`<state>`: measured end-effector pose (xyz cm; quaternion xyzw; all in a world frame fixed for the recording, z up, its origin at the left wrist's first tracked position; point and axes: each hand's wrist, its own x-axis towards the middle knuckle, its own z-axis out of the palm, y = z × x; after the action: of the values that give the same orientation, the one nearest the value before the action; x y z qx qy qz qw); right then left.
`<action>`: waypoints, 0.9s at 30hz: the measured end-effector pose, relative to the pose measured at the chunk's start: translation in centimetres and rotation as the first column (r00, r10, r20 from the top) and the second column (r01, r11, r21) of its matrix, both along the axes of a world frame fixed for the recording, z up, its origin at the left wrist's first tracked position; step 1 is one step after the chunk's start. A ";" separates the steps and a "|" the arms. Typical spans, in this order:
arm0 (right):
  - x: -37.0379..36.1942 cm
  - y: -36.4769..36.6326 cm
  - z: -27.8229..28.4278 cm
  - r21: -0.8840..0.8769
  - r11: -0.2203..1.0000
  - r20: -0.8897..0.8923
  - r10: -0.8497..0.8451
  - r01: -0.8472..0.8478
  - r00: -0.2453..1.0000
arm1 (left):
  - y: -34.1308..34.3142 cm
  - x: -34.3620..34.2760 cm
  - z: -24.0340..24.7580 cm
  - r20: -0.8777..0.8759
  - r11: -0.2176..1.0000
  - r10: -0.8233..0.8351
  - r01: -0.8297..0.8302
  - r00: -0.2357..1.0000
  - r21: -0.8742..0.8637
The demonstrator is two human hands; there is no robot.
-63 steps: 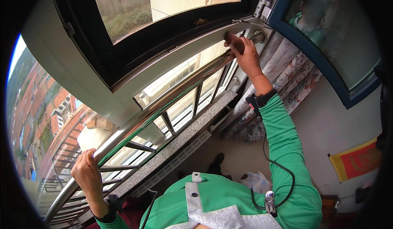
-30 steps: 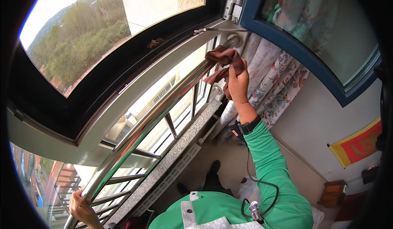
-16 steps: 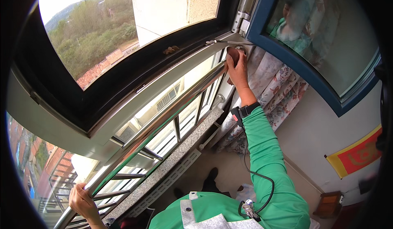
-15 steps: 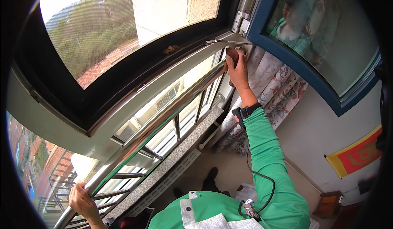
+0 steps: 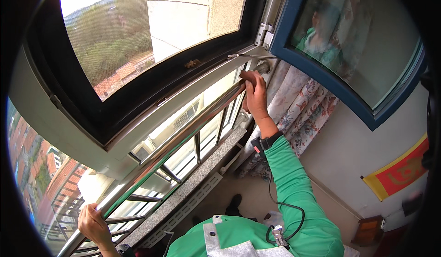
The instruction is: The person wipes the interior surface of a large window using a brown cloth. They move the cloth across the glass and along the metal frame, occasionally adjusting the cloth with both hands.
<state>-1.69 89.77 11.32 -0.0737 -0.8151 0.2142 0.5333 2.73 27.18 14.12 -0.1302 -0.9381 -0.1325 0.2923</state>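
Observation:
A shiny metal handrail [image 5: 173,146] slants across the window opening from lower left to upper right. My right hand [image 5: 258,102] presses a brown cloth [image 5: 248,76] onto the rail close to its upper right end, and part of the cloth hangs below my fingers. At the rail's lower left end, my left hand [image 5: 93,224] is closed around the bar. Thinner metal balusters [image 5: 197,148] run down from the rail. The rail's round wall mount [image 5: 263,66] shows just beyond the cloth.
A black-framed window pane [image 5: 87,114] lies beyond the rail, and an open blue sash [image 5: 321,73] swings in on the right. Below the rail is a speckled stone sill [image 5: 183,181]. A flowered curtain [image 5: 303,105] hangs beside my right arm. Behind it is a red-and-yellow banner [image 5: 402,167].
My right hand has slid the brown cloth a little down the rail to the left, uncovering the wall mount. My left hand stays on the rail.

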 end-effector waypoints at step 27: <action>4.2 -16.6 3.7 0.292 0.900 0.156 0.290 -0.325 0.944 | 1.7 0.5 2.0 -0.026 1.000 -0.031 0.031 0.999 -0.001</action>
<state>2.47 73.22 14.99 0.1301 -0.8677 0.1591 0.4525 3.24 28.90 16.12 -0.1465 -0.9321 -0.1353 0.3024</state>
